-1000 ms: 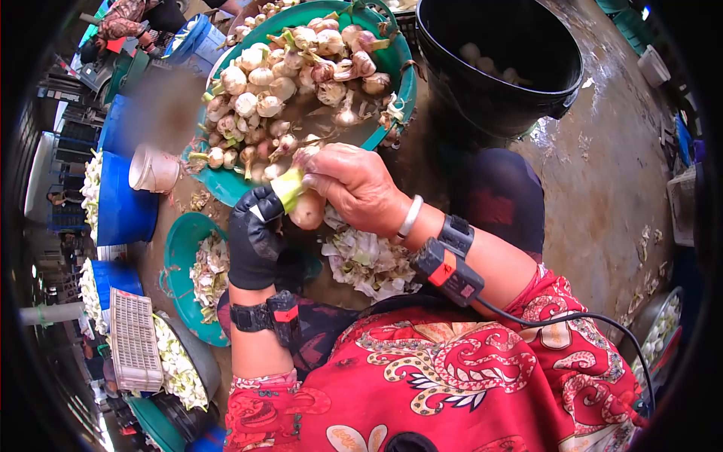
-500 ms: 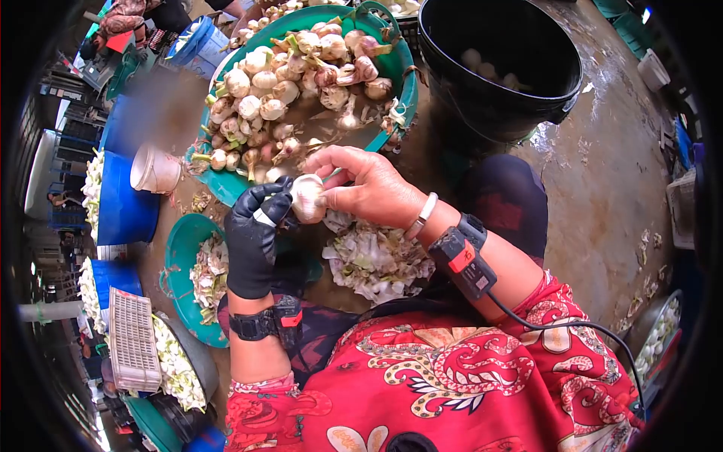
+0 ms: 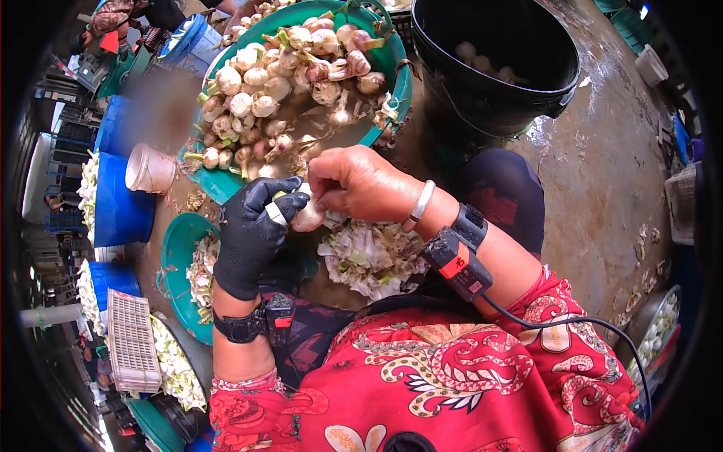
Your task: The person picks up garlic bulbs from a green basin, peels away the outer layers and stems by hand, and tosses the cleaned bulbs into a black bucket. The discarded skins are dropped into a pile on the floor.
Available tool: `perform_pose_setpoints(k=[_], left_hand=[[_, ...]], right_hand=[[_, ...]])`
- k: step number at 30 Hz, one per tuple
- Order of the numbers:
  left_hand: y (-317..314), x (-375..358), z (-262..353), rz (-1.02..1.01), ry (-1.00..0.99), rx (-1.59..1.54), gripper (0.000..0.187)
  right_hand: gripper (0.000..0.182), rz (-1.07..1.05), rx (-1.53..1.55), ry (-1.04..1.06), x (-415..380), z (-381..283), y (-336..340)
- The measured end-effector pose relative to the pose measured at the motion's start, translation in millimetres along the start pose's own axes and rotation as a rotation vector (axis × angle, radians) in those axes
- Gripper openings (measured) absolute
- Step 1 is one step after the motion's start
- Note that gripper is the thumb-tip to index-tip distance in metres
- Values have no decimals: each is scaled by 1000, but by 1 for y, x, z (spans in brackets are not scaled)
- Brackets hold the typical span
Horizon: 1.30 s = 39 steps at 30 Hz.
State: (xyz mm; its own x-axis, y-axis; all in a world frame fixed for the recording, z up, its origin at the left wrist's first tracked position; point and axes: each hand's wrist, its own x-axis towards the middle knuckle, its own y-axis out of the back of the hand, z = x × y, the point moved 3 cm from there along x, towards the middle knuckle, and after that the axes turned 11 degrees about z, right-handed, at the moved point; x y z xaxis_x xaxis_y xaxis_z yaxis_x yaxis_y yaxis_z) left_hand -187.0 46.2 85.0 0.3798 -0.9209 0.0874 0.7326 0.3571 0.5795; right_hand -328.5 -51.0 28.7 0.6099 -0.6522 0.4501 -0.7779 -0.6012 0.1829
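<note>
A white garlic bulb is held over the gap between the basin and the pile of peelings. My left hand, in a black glove with a white band on a finger, is closed around the bulb's left side. Bare and wearing a bracelet, my right hand pinches at the bulb's upper right; its fingertips are partly hidden. Just beyond both hands, a large green basin holds many unpeeled garlic bulbs. Below my right wrist lies a heap of garlic skins.
A black bucket with a few bulbs stands at the upper right. On the left are a small green basin of peelings, a white pail, blue tubs and a plastic crate. Another person is at the upper left.
My right hand has turned and its fingers have curled in tighter against the bulb. My gloved left hand has shifted slightly left, and the bulb has tilted lower.
</note>
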Motion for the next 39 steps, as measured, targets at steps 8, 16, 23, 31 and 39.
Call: perform_pose_setpoints(k=[8,16,23,31,39], left_hand=[[19,-3,-75,345,599,-1154,41],[1,-16,-68,292,641,-1172,46],[34,17,-58,86,-75,-203,33],[-2,113,-71,-472,163,292,46],[-65,143,-149,-454,245,215,83]], right_hand=[[8,32,-150,91,-15,-17,12],[44,-155,388,-661,-21,-4,-1],[43,390,1314,-507,5,7,62],[31,585,1184,-745,-3,21,75],[29,614,1075,-732,4,25,74]])
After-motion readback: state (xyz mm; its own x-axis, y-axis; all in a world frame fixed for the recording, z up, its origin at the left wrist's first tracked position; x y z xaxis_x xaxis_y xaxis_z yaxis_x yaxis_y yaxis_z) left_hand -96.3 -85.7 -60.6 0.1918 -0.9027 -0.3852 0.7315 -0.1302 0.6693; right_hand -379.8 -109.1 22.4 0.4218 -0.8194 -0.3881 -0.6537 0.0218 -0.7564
